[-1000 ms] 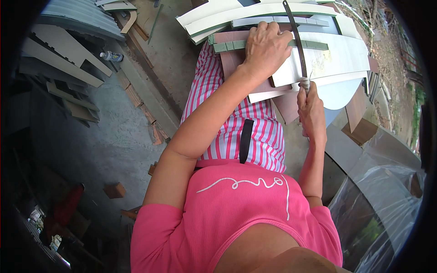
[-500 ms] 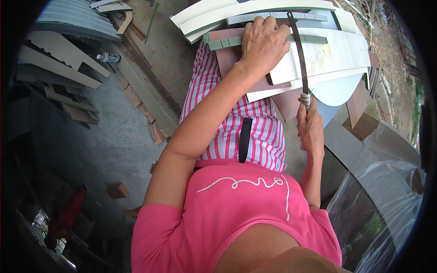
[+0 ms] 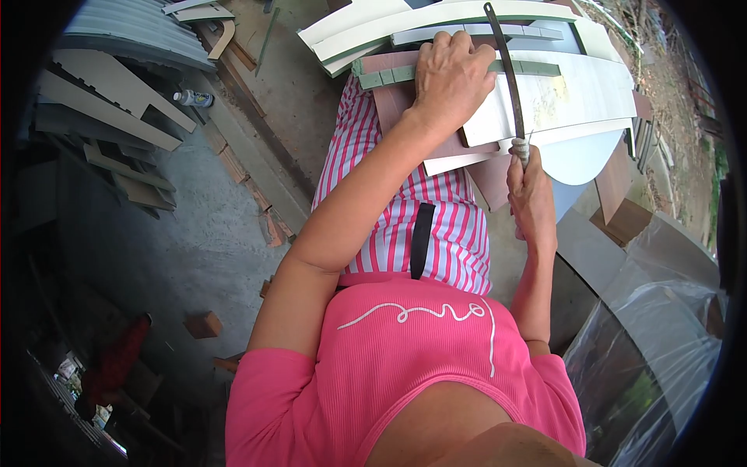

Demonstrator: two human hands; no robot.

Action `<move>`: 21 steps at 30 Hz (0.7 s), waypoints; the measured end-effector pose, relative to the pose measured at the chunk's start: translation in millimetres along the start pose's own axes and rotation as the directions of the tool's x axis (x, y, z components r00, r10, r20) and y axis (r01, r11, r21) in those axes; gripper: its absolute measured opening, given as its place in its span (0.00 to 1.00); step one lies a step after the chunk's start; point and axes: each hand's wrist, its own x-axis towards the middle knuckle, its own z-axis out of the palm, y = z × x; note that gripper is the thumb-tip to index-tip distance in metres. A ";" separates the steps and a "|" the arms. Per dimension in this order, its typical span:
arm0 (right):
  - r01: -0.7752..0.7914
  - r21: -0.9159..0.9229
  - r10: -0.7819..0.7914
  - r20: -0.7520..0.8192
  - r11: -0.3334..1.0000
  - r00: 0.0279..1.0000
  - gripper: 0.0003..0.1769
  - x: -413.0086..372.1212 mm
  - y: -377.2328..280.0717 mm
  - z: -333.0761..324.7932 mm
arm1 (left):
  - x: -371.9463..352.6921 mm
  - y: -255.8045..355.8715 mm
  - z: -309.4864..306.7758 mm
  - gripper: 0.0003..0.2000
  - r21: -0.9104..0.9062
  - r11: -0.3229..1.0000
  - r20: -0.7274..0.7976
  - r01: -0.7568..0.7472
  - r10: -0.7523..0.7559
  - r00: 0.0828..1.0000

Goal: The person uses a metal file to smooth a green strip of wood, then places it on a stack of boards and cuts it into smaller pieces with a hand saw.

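Note:
My right hand (image 3: 532,194) grips the wrapped handle of a hacksaw blade (image 3: 510,86), a thin dark strip with a hole at its far tip. The blade lies across a long green strip (image 3: 387,77) that has several crosswise cut lines on its left part. My left hand (image 3: 453,82) has its fingers curled over that strip, just left of the blade, and holds it against the boards. Beneath lie a pale curved board (image 3: 580,97) and a brownish board (image 3: 395,105). How deep the blade sits in the strip cannot be made out.
Further curved white boards with green edges (image 3: 436,17) are stacked beyond my hands. A bottle (image 3: 193,98) stands on the floor at left, near cut panels (image 3: 117,93). Clear plastic sheeting (image 3: 634,350) covers something at right. A brick-like block (image 3: 203,324) lies at lower left.
My right hand has pushed the hacksaw blade forward, so its tip reaches farther past the green strip. My left hand stays in place on the strip. The view has shifted slightly.

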 end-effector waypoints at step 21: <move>-0.061 0.028 0.060 0.035 0.998 0.998 0.15 -16.9 17.0 0.8 | 2.5 -4.1 2.7 0.12 -0.005 1.000 -0.019 -0.004 0.004 1.000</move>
